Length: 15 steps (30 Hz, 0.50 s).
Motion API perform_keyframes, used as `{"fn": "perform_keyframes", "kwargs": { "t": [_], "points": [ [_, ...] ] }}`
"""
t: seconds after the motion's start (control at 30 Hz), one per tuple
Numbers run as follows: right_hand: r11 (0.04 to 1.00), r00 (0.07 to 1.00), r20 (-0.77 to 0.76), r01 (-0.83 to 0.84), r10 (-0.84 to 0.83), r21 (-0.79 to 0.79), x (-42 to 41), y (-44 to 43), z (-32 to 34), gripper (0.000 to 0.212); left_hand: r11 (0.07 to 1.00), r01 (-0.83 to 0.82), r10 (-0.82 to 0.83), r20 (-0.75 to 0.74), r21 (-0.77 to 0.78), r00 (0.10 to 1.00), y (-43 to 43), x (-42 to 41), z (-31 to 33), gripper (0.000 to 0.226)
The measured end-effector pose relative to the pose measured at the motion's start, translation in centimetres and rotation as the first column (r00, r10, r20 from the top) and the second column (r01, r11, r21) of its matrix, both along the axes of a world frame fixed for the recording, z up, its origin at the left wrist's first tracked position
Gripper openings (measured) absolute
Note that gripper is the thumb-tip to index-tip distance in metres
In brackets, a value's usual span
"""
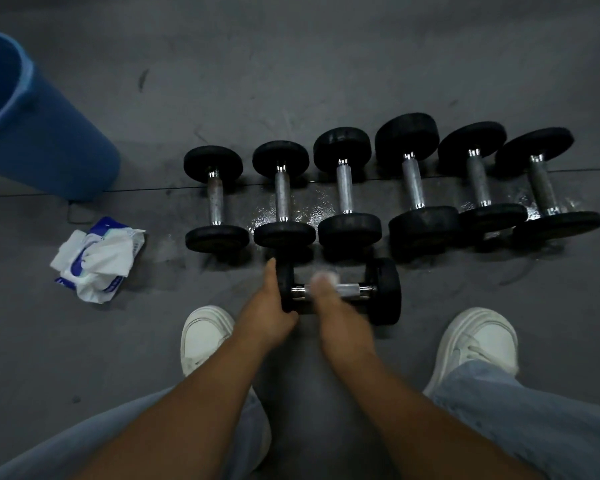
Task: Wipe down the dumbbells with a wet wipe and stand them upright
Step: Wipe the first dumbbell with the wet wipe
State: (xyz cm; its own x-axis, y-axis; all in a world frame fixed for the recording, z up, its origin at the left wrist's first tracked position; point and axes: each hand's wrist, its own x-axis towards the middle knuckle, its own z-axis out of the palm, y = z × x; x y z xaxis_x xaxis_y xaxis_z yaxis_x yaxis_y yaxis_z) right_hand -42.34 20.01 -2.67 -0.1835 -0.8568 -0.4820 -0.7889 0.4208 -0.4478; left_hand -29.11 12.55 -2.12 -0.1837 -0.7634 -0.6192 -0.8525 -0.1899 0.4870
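A black dumbbell (385, 291) with a chrome handle lies crosswise on the floor in front of me. My left hand (269, 303) grips its left head. My right hand (329, 303), blurred, presses a white wet wipe (328, 276) onto the handle. Behind it, several more dumbbells (347, 188) lie side by side in a row, handles pointing away from me. A pack of wet wipes (97, 259) lies open on the floor to the left, white with blue print.
A blue bin (39, 133) stands at the far left. The grey floor (291, 81) shows wet patches around the row of dumbbells. My white shoes (205, 336) (482, 341) flank the near dumbbell.
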Motion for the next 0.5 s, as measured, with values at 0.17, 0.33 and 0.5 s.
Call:
{"fn": "perform_keyframes", "kwargs": {
  "t": [0.17,0.33,0.5],
  "points": [
    [0.998,0.998,0.05,-0.045,0.043,0.046,0.9,0.8,-0.2,0.067,0.997,0.062,-0.053,0.166,-0.048,0.985,-1.4,-0.2,0.8,0.091],
    [0.996,0.996,-0.046,0.075,-0.072,0.056,0.2,0.4,-1.3,0.067,0.992,-0.11,0.116,0.088,-0.067,0.989,0.7,-0.1,0.8,0.094],
    [0.999,0.999,0.013,0.034,-0.034,0.001,-0.3,0.2,-0.8,0.044,0.997,-0.077,0.077,-0.013,-0.018,0.997,0.6,-0.3,-0.2,0.106]
  ]
}}
